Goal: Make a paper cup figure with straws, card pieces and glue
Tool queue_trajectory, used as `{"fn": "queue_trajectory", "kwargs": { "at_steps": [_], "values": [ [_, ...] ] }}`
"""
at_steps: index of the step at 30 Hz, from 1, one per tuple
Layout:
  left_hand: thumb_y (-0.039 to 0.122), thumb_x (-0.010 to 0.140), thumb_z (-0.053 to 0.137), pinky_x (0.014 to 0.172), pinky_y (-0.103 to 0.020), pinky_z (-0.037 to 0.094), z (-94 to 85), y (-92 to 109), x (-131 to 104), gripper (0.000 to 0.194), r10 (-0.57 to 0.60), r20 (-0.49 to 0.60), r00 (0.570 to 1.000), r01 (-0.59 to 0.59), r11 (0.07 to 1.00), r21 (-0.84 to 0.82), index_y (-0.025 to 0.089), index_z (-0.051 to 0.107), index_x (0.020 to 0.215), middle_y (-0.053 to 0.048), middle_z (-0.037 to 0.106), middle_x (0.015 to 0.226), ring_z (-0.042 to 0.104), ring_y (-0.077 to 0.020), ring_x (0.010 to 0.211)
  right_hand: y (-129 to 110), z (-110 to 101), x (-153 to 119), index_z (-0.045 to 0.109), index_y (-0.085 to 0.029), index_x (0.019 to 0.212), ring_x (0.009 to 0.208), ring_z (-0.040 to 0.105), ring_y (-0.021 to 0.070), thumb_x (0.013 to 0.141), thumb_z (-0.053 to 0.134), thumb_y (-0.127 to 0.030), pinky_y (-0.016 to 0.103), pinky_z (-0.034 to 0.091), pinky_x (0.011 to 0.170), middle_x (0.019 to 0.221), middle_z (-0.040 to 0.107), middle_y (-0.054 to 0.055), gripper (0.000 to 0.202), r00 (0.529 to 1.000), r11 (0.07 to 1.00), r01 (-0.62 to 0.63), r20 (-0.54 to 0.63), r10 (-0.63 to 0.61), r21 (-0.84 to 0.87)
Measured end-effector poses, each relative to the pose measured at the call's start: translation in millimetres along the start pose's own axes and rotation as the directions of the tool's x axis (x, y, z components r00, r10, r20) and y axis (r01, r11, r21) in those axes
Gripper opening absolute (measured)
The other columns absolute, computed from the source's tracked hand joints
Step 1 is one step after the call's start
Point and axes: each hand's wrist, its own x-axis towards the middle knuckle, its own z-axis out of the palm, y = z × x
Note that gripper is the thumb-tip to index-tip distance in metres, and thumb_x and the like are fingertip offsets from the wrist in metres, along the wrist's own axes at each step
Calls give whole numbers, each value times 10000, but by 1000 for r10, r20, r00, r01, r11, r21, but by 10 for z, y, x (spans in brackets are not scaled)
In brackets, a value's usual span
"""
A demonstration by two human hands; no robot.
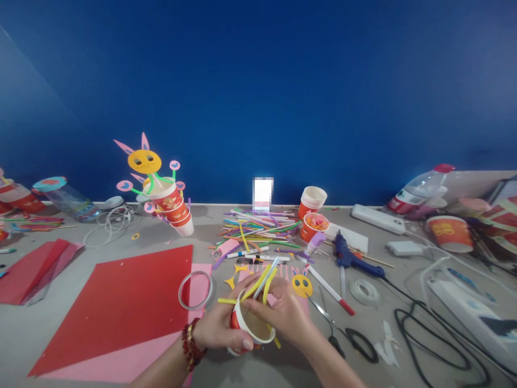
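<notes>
A red and white paper cup (pixel 252 323) is tilted with its open rim facing up toward me. Wrapped round its left side is my left hand (pixel 216 326), thumb on the outside near the rim. My right hand (pixel 285 307) is closed at the cup's far right rim, its thumb reaching over the opening. Yellow sticks (pixel 270 284) and pale blue-white sticks stand up from the cup between my hands. One yellow end sticks out left, another below the right rim. My right fingertips are partly hidden behind the sticks.
Red sheets (pixel 133 302) lie left, near a roll of tape (pixel 195 290). A cup figure with a yellow face (pixel 144 161) stands behind them. Coloured sticks (pixel 258 229) are piled ahead. Scissors (pixel 323 312), a blue glue gun (pixel 355 261) and cables (pixel 424 323) lie right.
</notes>
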Motion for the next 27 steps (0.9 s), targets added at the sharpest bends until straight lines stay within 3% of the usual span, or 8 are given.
{"fn": "queue_trajectory", "kwargs": {
  "at_steps": [5, 8, 11, 16, 20, 24, 27],
  "values": [
    [609, 615, 825, 1179, -541, 218, 17, 22, 19, 1050, -1, 0, 1000, 1, 1000, -2, 198, 410, 1488, -176, 582, 1375, 448, -395, 1349, -40, -2, 12, 787, -280, 894, 956, 681, 270, 813, 741, -262, 370, 509, 872, 984, 765, 34, 95, 1000, 1000, -1, 12, 1, -18],
    [606, 612, 828, 1127, -548, 318, 25, 13, 16, 1041, -18, -13, 1000, 17, 999, -43, 210, 416, 1483, -168, 614, 1332, 514, -394, 1283, -99, -35, 23, 783, -281, 905, 965, 674, 260, 822, 726, -253, 360, 498, 892, 976, 757, 27, 104, 999, 1000, 3, 50, -4, 12],
    [598, 624, 827, 1071, -550, 383, 7, -44, -3, 1019, -24, -28, 999, 22, 997, -71, 190, 431, 1470, -173, 638, 1280, 545, -397, 1240, -165, -96, 32, 772, -262, 944, 994, 653, 262, 856, 697, -315, 365, 485, 915, 1000, 741, 45, 128, 997, 999, 16, 77, -18, 35],
    [612, 636, 813, 1004, -491, 442, -42, -102, -12, 963, -5, -48, 999, 0, 995, -98, 165, 484, 1423, -160, 659, 1225, 580, -366, 1170, -193, -189, 47, 731, -206, 891, 863, 638, 231, 896, 630, -419, 339, 494, 830, 888, 713, 55, 235, 999, 996, 28, 44, -32, 86],
    [628, 623, 812, 930, -407, 492, -97, -91, -31, 831, 24, -158, 987, -45, 990, -134, 149, 624, 1276, -137, 699, 1139, 644, -307, 1023, -175, -254, 52, 664, -201, 920, 830, 608, 199, 901, 602, -353, 294, 485, 744, 911, 671, 53, 165, 999, 983, 15, -32, -10, 183],
    [613, 625, 817, 821, -357, 544, -196, -143, -88, 690, 31, -274, 961, -77, 984, -159, 122, 719, 1099, -125, 744, 978, 689, -275, 864, -197, -291, 28, 587, -205, 821, 747, 546, 156, 834, 606, -203, 251, 454, 668, 828, 587, 6, 23, 995, 982, -33, 104, 14, 184],
    [583, 636, 823, 765, -333, 563, -249, -168, -107, 621, 48, -327, 944, -94, 988, -126, 119, 741, 1040, -109, 758, 873, 703, -259, 786, -226, -256, 15, 566, -207, 825, 717, 533, 143, 789, 642, -160, 235, 433, 625, 817, 576, -7, 96, 984, 989, -86, 164, 66, 119]
  ]
}}
